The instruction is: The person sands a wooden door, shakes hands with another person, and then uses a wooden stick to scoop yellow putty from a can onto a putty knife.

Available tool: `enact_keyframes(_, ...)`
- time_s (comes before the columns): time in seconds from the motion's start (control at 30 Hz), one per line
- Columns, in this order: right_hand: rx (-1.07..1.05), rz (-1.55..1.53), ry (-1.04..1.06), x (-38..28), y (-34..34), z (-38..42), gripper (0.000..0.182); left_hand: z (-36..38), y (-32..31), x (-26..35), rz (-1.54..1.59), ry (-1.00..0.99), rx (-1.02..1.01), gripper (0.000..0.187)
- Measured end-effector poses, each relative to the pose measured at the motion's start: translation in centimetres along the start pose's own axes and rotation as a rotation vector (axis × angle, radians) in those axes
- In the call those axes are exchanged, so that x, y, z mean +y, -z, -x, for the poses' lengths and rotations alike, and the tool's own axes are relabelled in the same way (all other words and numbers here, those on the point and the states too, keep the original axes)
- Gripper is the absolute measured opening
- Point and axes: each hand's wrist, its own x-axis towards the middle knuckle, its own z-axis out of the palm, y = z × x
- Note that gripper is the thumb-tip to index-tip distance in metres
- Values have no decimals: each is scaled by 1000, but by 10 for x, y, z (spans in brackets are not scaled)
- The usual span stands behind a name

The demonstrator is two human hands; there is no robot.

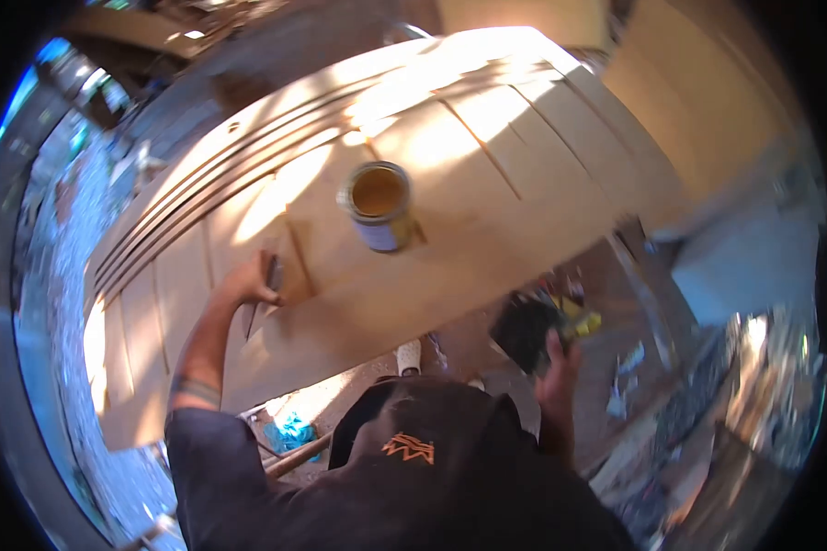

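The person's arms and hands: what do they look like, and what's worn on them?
The left hand and right hand wear no gloves. A dark short sleeve covers the left upper arm; just past it, a darkish band, worn or marked, crosses the arm.

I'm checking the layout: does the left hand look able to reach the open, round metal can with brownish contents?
Probably yes: nothing stands between the left hand and the can on the pale grooved wooden panel, though the thin dark tool it holds may hamper a grip.
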Motion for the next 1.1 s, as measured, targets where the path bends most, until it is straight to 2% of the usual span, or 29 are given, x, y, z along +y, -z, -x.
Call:
enact_keyframes(0.07,-52,-90,28,-5,-15,0,32,16,16,28,165,130,-60,105)
enact_keyframes(0.13,-123,-105,87,-15,-30,-1,27,41,34,85,-158,254,68,100)
enact_keyframes(0.23,-213,-81,87,-22,-45,4,21,62,40,136,61,-101,582,82)
enact_keyframes(0.3,-260,-118,100,-28,-59,8,19,79,44,190,734,-188,299,65)
enact_keyframes(0.37,-281,-123,111,-28,-71,12,18,81,29,235,788,-434,189,63)
enact_keyframes(0.43,-322,99,242,7,-64,6,19,68,12,269,716,-438,146,63)
enact_keyframes(0.47,-302,85,193,7,-61,9,19,58,0,285,655,-445,123,62)
enact_keyframes(0.5,-281,70,143,6,-59,11,19,48,-13,293,747,-479,76,58)
enact_keyframes(0.53,-243,-97,-20,-4,-63,17,20,36,-24,294,830,-530,7,55)
enact_keyframes(0.57,-233,-18,-39,-27,-61,22,21,30,-26,297,918,-602,-4,44)
enact_keyframes(0.6,-220,55,-70,-43,-60,24,22,32,-18,303,995,-588,-3,29)
enact_keyframes(0.63,-184,-46,65,-29,-59,17,22,38,-4,304,862,-512,-25,14)
enact_keyframes(0.67,-169,-142,188,-17,-54,12,23,41,4,301,862,-518,-28,8)
enact_keyframes(0.7,-152,-177,174,-20,-47,14,22,46,7,303,1002,-498,-44,8)
enact_keyframes(0.8,-143,-267,130,-22,-49,20,22,44,8,309,1090,-543,-70,15)
enact_keyframes(0.83,-137,-285,131,-23,-47,24,23,40,1,312,1076,-605,-123,25)
enact_keyframes(0.87,-132,-297,129,-24,-45,26,23,40,-4,320,991,-558,-158,36)
enact_keyframes(0.93,-139,-191,101,-15,-41,26,24,36,-20,330,883,-581,-125,39)
enact_keyframes(1.03,-116,36,128,-35,-33,36,23,26,-29,333,799,-628,-63,36)
enact_keyframes(1.1,-56,156,139,-40,-30,40,24,32,-23,339,686,-643,55,29)
